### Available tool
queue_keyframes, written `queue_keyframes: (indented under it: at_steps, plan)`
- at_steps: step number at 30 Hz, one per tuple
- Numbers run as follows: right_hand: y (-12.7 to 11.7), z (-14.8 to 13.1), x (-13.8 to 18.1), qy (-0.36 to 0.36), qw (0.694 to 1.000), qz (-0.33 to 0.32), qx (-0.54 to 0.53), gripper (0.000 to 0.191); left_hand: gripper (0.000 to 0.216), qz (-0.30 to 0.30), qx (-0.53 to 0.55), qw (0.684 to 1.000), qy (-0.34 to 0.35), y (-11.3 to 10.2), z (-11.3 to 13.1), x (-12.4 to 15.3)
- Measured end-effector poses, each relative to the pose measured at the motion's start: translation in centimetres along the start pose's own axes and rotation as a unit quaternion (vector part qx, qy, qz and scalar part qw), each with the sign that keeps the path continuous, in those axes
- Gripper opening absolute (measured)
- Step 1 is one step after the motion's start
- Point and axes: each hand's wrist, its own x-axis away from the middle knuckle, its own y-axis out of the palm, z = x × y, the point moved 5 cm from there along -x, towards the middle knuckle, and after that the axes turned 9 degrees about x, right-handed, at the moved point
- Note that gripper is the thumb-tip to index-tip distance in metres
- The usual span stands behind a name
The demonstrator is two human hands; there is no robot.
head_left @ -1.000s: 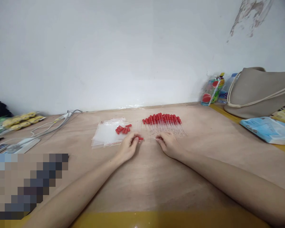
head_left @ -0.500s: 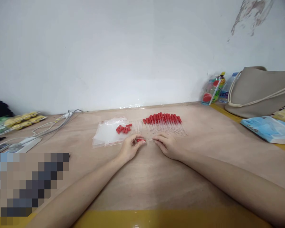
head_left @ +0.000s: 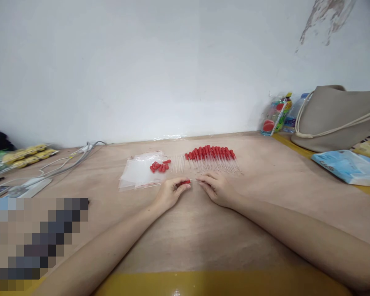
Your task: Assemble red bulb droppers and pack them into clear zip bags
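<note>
My left hand pinches a red rubber dropper bulb between thumb and fingers. Facing it, my right hand is closed on a thin clear dropper tube, whose end meets the bulb's mouth; how deep it sits I cannot tell. Just beyond my hands lie several bare tubes side by side. To their right is a row of droppers with red bulbs, tubes pointing toward me. Loose red bulbs are heaped on clear plastic zip bags at the left.
A power strip with cables lies at the left, near yellow packets. On the right are a drink bottle, a grey bag and a blue-white packet. A white wall closes off the table's back.
The gap between bulb and tube has closed: my left hand has shifted slightly right, and the tube's end now touches the bulb. The other things lie as before.
</note>
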Motion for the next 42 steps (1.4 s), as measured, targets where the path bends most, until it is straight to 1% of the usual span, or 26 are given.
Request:
queue_keyframes:
  at_steps: [5,7,11,13,15,19,23,25,27,29,32,39,42]
  plan:
    - [0.4,0.0,0.0,-0.031,0.999,-0.012,-0.002,0.027,0.02,-0.013,-0.003,1.0,0.025,0.1,0.3,0.1]
    - [0.4,0.2,0.0,-0.038,0.999,-0.021,0.0,0.029,0.021,-0.03,-0.004,0.999,0.037,0.1,0.8,0.3]
    - [0.5,0.6,0.0,-0.06,0.996,-0.058,0.017,0.03,0.02,-0.067,-0.016,0.996,0.058,0.3,1.6,0.6]
    - [0.5,0.7,0.1,-0.071,0.994,-0.073,0.037,0.031,0.02,-0.09,-0.03,0.993,0.073,0.5,1.8,0.7]
    - [0.5,0.6,0.2,-0.081,0.992,-0.075,0.064,0.031,0.02,-0.103,-0.044,0.99,0.089,0.7,1.9,0.8]
    - [0.5,0.0,0.2,-0.083,0.988,-0.068,0.113,0.029,0.019,-0.097,-0.082,0.986,0.104,0.9,1.8,0.8]
    - [0.4,-0.5,0.2,-0.07,0.989,-0.069,0.113,0.025,0.02,-0.083,-0.102,0.984,0.119,0.6,2.1,0.7]
    - [0.1,-0.3,0.1,-0.041,0.993,-0.062,0.091,0.024,0.02,-0.075,-0.091,0.987,0.114,0.4,2.1,0.6]
    - [-0.3,0.1,-0.1,0.001,0.997,-0.055,0.062,0.021,0.021,-0.069,-0.065,0.991,0.094,0.1,1.9,0.4]
    - [-0.4,0.5,-0.1,0.028,0.997,-0.057,0.043,0.017,0.023,-0.067,-0.041,0.994,0.069,0.0,1.6,0.4]
    - [-0.3,0.4,-0.1,0.016,0.997,-0.07,0.039,0.019,0.022,-0.069,-0.028,0.996,0.053,-0.1,1.5,0.4]
    - [0.4,-0.3,-0.2,-0.027,0.997,-0.051,0.057,0.028,0.023,-0.073,-0.039,0.995,0.059,0.1,1.8,0.4]
    - [0.5,-0.5,-0.4,-0.039,0.994,-0.067,0.075,0.031,0.023,-0.09,-0.048,0.993,0.063,0.3,1.9,0.4]
